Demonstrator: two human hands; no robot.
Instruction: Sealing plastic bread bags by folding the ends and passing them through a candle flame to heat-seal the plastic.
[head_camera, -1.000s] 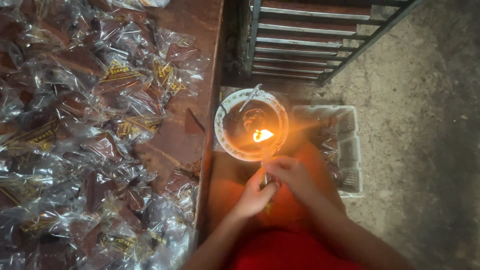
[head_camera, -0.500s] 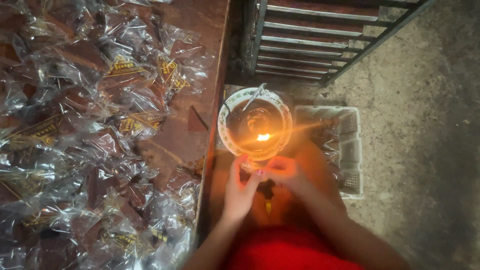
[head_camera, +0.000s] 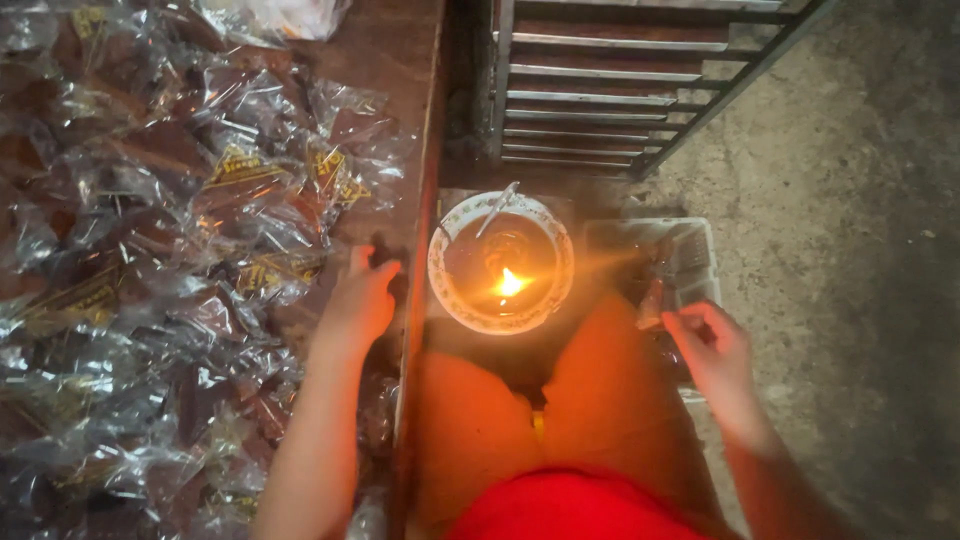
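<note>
Resting open on clear yellow-labelled packets (head_camera: 250, 200), the left hand (head_camera: 362, 300) holds nothing; right-hand fingers (head_camera: 690, 322) pinch one wrapped packet (head_camera: 652, 300).

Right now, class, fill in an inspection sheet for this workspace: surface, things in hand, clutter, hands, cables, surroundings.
Surface: brown wooden table, mostly covered.
Things in hand: small wrapped packet in the right hand's grip, over a clear plastic tray; bowl with a lit flame between the knees.
Clutter: heap of clear-wrapped packets across the table.
Hands: left hand rests on the table edge by the packets; right hand pinches the packet.
Cables: nothing seen.
Surroundings: concrete floor, metal rack behind the bowl.
</note>
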